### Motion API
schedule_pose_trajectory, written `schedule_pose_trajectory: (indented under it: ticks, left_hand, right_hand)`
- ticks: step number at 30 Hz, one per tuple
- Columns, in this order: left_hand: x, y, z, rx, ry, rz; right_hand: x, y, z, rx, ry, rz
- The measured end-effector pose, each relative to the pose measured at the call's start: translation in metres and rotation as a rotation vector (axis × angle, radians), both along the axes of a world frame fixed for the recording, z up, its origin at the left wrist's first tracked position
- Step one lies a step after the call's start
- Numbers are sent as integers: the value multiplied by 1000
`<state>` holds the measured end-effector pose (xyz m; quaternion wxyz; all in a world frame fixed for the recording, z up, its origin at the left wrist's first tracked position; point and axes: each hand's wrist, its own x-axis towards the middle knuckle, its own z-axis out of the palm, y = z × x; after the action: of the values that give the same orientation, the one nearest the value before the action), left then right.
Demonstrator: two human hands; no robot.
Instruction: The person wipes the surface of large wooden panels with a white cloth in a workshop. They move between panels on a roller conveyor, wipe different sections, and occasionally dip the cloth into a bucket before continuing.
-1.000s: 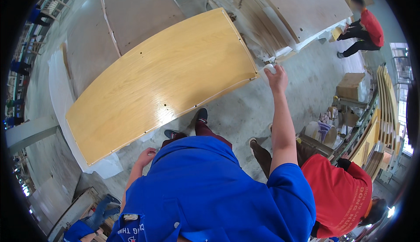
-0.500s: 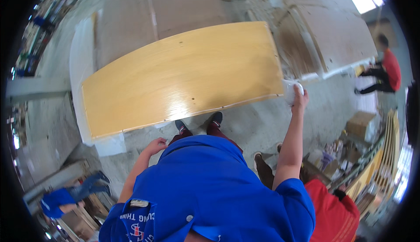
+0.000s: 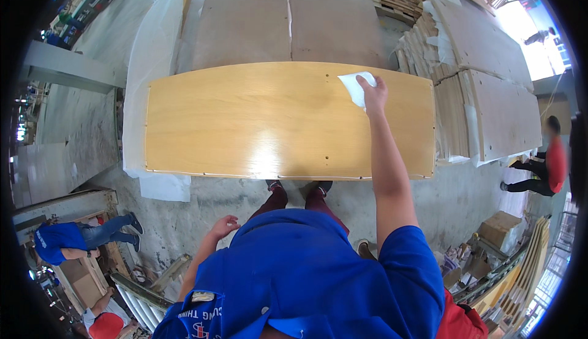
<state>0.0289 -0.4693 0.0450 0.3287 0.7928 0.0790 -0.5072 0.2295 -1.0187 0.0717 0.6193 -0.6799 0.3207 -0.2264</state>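
A long varnished wooden panel with a slightly bowed far edge lies flat in front of me; small dark holes dot its surface. My right hand is over the right part of the panel, closed on a folded white cloth. The cloth lies against the panel's top face near its far edge. By my left hip hangs my left hand, fingers loosely bent and apart, nothing in them. It is off the panel, short of the near edge.
Large brown boards lie beyond the panel, with white wrapping sheet at their left. Stacked boards stand at the right. One person in red is far right, another in blue lower left. A cardboard box sits at lower right.
My right hand has moved with the white cloth from beside the panel's right end to over its top face. The view has turned, so the panel appears more level. My left hand stays low.
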Motion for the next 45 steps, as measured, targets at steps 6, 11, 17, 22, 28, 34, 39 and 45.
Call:
schedule_pose_trajectory:
  ticks: [6, 11, 17, 22, 28, 34, 39, 45]
  left_hand:
    - [-12, 46, 2, 24, 75, 115]
    - [-6, 67, -6, 52, 109, 117]
    - [20, 78, -16, 19, 52, 78]
    - [25, 88, -20, -1, 47, 74]
    - [33, 102, -31, 7, 68, 7]
    - [51, 115, -40, -7, 13, -95]
    - [72, 114, -44, -38, -10, -157]
    - [91, 107, -45, -53, 15, -217]
  right_hand:
    - [41, 32, -2, -547, 236, 74]
    - [49, 47, 2, -746, 344, 140]
    - [52, 48, 3, -843, 331, 122]
    - [43, 55, 6, -844, 376, 120]
    - [7, 67, 9, -842, 369, 97]
    - [-47, 89, 9, -770, 414, 79]
    - [-97, 105, 8, -786, 417, 67]
    - [-148, 127, 12, -741, 474, 54]
